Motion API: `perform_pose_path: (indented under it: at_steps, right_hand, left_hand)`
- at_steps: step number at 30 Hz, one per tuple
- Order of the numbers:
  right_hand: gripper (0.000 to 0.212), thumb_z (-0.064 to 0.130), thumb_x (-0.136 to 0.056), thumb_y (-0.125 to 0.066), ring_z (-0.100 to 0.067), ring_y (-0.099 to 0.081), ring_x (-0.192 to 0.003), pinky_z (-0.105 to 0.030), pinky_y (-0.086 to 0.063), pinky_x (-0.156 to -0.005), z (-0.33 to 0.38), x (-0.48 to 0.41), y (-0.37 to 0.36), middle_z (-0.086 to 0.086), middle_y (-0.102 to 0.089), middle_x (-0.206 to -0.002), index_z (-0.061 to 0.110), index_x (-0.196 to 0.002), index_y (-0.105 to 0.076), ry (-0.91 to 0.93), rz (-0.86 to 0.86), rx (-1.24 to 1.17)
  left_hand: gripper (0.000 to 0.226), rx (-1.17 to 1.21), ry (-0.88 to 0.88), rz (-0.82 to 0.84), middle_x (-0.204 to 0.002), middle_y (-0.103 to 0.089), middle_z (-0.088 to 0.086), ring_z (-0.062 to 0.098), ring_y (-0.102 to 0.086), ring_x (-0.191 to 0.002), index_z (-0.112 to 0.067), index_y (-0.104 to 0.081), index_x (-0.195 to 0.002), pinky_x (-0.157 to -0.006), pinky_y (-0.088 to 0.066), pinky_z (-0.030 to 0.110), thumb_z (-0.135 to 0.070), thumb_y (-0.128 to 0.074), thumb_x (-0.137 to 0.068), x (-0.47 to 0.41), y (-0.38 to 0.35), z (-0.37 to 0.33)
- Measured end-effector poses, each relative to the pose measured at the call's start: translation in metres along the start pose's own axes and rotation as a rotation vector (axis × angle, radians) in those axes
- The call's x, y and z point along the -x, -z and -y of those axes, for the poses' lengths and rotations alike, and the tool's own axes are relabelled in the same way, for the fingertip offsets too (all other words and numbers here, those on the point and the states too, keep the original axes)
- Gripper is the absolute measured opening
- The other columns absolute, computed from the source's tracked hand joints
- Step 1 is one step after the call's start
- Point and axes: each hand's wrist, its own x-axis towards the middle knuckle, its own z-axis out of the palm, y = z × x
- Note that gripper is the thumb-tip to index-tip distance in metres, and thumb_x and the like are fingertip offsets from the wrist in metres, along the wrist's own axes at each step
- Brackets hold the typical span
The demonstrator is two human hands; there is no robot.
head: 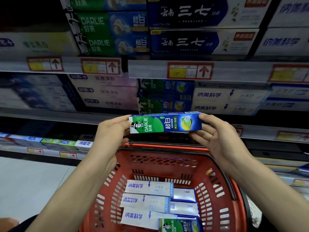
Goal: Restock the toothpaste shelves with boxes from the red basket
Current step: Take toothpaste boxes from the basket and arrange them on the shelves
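A green and blue Darlie toothpaste box (pixel 165 122) is held level in front of the middle shelf. My left hand (pixel 112 131) grips its left end and my right hand (pixel 215 136) grips its right end. Just behind it on the shelf stands a stack of matching Darlie boxes (pixel 164 96). Below my arms sits the red basket (pixel 217 190), holding several white toothpaste boxes (pixel 147 200) and another Darlie box (pixel 180 226) at its near edge.
Shelves of toothpaste fill the view. White boxes with blue lettering (pixel 225 101) stand right of the Darlie stack, pale boxes (pixel 107 92) to its left. A shelf rail with red price tags (pixel 189 71) runs above. Grey floor (pixel 30 181) lies at lower left.
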Motion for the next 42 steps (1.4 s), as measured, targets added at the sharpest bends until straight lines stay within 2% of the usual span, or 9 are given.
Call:
perform_pose_path:
  at_steps: [6, 12, 19, 23, 27, 31, 34, 39, 42]
  right_hand:
    - [0.020, 0.018, -0.097, -0.063, -0.024, -0.077, -0.100, -0.035, -0.058, -0.089, -0.001, 0.000, -0.001, -0.011, -0.080, -0.104, 0.010, -0.112, -0.074, 0.023, -0.005, 0.047]
    - [0.020, 0.024, -0.099, -0.067, -0.010, -0.072, -0.108, -0.031, -0.058, -0.095, -0.004, -0.002, -0.008, 0.007, -0.079, -0.108, 0.020, -0.115, -0.078, 0.226, -0.078, 0.282]
    - [0.030, 0.020, -0.095, -0.072, 0.000, -0.071, -0.105, -0.034, -0.056, -0.101, 0.005, -0.011, -0.011, 0.012, -0.078, -0.110, 0.023, -0.125, -0.074, 0.377, -0.127, 0.409]
    - [0.048, -0.001, -0.093, -0.067, 0.016, -0.066, -0.097, -0.010, -0.053, -0.088, 0.008, -0.015, -0.017, 0.038, -0.071, -0.089, 0.042, -0.113, -0.067, 0.443, -0.079, 0.487]
    - [0.062, -0.001, -0.094, -0.065, 0.016, -0.055, -0.113, -0.006, -0.044, -0.096, 0.008, -0.021, -0.017, 0.030, -0.056, -0.125, 0.022, -0.149, -0.051, 0.469, -0.038, 0.534]
    - [0.070, 0.004, -0.094, -0.067, 0.001, -0.044, -0.132, -0.024, -0.039, -0.111, 0.010, -0.030, -0.019, 0.018, -0.047, -0.139, 0.019, -0.156, -0.041, 0.466, -0.007, 0.595]
    - [0.074, 0.009, -0.095, -0.068, -0.001, -0.037, -0.134, -0.029, -0.034, -0.115, 0.012, -0.037, -0.018, 0.020, -0.040, -0.144, 0.021, -0.159, -0.034, 0.454, 0.007, 0.666]
    - [0.077, 0.011, -0.095, -0.070, 0.001, -0.030, -0.132, -0.024, -0.030, -0.111, 0.009, -0.044, -0.020, 0.022, -0.034, -0.137, 0.019, -0.160, -0.029, 0.391, 0.073, 0.700]
    - [0.068, 0.003, -0.095, -0.066, 0.022, -0.042, -0.114, 0.000, -0.033, -0.092, 0.009, -0.044, -0.023, 0.037, -0.038, -0.122, 0.027, -0.150, -0.036, 0.330, 0.095, 0.693]
  left_hand:
    - [0.023, 0.023, -0.015, -0.044, -0.095, -0.081, -0.003, 0.018, -0.073, -0.103, -0.022, -0.076, -0.108, -0.082, -0.054, 0.031, -0.012, -0.058, -0.101, -0.006, -0.001, 0.004]
    - [0.018, 0.089, -0.058, -0.086, -0.107, -0.078, 0.003, 0.022, -0.070, -0.111, -0.021, -0.074, -0.109, -0.081, -0.053, 0.028, -0.012, -0.060, -0.100, -0.015, -0.006, 0.004]
    - [0.015, 0.054, -0.257, -0.159, -0.089, -0.075, -0.016, -0.012, -0.068, -0.078, -0.017, -0.077, -0.109, -0.089, -0.057, 0.021, -0.019, -0.070, -0.097, -0.024, -0.022, -0.010]
    - [0.014, 0.035, -0.306, -0.191, -0.094, -0.073, -0.015, -0.011, -0.067, -0.081, -0.018, -0.075, -0.110, -0.097, -0.056, 0.026, -0.015, -0.068, -0.098, -0.037, -0.029, -0.013]
    - [0.032, 0.007, -0.342, -0.178, -0.099, -0.070, -0.020, -0.004, -0.065, -0.097, -0.020, -0.071, -0.124, -0.093, -0.053, 0.017, -0.002, -0.060, -0.100, -0.053, -0.036, -0.019]
    - [0.058, -0.077, -0.352, -0.124, -0.102, -0.064, -0.029, -0.017, -0.059, -0.091, -0.027, -0.065, -0.132, -0.076, -0.046, 0.000, 0.014, -0.049, -0.095, -0.061, -0.044, -0.022]
    - [0.066, -0.113, -0.326, -0.095, -0.116, -0.064, -0.021, -0.007, -0.060, -0.104, -0.021, -0.057, -0.145, -0.073, -0.043, -0.002, 0.017, -0.044, -0.093, -0.064, -0.046, -0.022]
    - [0.069, -0.124, -0.303, -0.073, -0.119, -0.062, -0.017, 0.000, -0.062, -0.108, -0.021, -0.054, -0.147, -0.078, -0.044, 0.004, 0.019, -0.042, -0.092, -0.064, -0.047, -0.022]
    - [0.073, -0.139, -0.280, -0.059, -0.120, -0.057, -0.020, 0.000, -0.055, -0.115, -0.020, -0.051, -0.149, -0.089, -0.044, 0.009, 0.022, -0.040, -0.090, -0.061, -0.047, -0.022]
